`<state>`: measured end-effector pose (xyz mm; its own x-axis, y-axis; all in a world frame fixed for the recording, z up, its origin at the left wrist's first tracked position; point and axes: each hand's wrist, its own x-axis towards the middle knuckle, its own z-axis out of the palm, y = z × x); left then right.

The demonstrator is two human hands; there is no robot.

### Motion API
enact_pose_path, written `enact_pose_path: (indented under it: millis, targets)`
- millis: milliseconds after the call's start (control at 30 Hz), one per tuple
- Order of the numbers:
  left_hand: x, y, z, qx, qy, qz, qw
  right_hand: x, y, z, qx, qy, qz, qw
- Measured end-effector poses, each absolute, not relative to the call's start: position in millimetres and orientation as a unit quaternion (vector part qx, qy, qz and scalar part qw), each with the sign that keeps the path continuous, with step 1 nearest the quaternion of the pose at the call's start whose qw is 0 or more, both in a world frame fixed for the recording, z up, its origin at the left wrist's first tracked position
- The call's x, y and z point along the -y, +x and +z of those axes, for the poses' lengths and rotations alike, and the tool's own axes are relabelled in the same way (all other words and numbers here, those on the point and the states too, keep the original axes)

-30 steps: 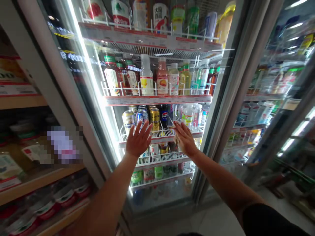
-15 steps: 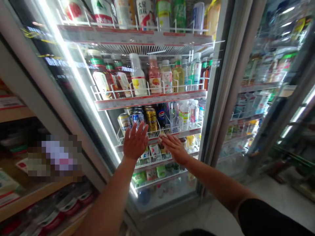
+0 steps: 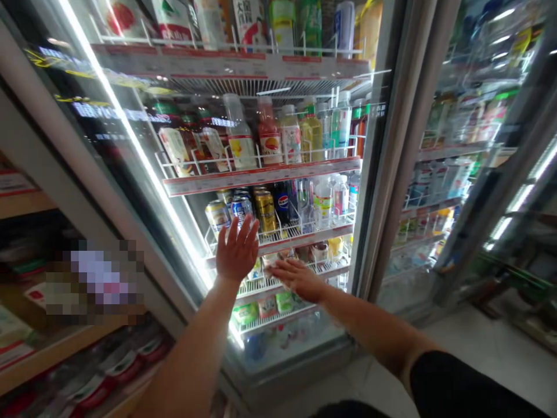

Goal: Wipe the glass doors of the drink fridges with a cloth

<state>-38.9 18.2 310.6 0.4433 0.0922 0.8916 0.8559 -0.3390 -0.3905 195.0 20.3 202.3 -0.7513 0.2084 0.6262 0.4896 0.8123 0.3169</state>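
My left hand is raised with its fingers spread, palm towards the glass door of a lit drinks cooler. It appears flat against the glass, overlapping the drink cans behind it. My right hand is lower and to the right, its fingers stretched out flat towards the left and close to the glass. Its palm side is hidden, so I cannot tell whether anything small lies under it. A faint reflection shows just above its fingers. Behind the door stand a dark Pepsi bottle and clear bottles.
Upper cooler shelves hold juice bottles behind white wire rails. A metal door frame separates a second cooler on the right. Wooden shelves with packaged goods stand on the left. Pale floor shows below.
My right hand has slid down and slightly left, across the glass. The left hand stays nearly in place, fingers still spread. The view has shifted slightly.
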Motion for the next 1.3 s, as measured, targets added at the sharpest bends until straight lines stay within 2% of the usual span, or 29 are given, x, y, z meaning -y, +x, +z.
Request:
enact_pose_path:
  millis: [100,300,367,467,533,600,700,767,1000,1200,1300]
  targets:
    - [-18,-39,311,0.338,-0.707,-0.399,0.476,-20,201,191,0.919,-0.174,-0.221,0.276]
    - [-19,-40,310,0.344,-0.703,-0.399,0.478,-37,242,228,0.828,-0.264,-0.234,0.436]
    - [-19,-40,309,0.343,-0.705,-0.399,0.476,-35,248,223,0.839,-0.261,-0.23,0.418]
    - [-19,-39,309,0.344,-0.709,-0.406,0.463,-28,253,200,0.896,-0.223,-0.205,0.324]
    - [-19,-39,310,0.344,-0.711,-0.407,0.459,-26,263,190,0.909,-0.222,-0.194,0.296]
    - [-18,-39,310,0.345,-0.709,-0.402,0.465,-30,280,194,0.881,-0.252,-0.205,0.344]
    - [-19,-40,309,0.348,-0.705,-0.395,0.476,-41,309,215,0.782,-0.32,-0.248,0.475]
    - [-20,-40,308,0.355,-0.703,-0.392,0.476,-44,322,220,0.728,-0.354,-0.264,0.525]
    - [-18,-39,309,0.35,-0.706,-0.395,0.473,-37,351,185,0.764,-0.32,-0.239,0.507]
    - [-19,-40,307,0.352,-0.716,-0.408,0.444,-53,361,230,0.665,-0.39,-0.257,0.583]
    - [-20,-40,307,0.353,-0.709,-0.403,0.458,-45,332,236,0.706,-0.359,-0.236,0.563]
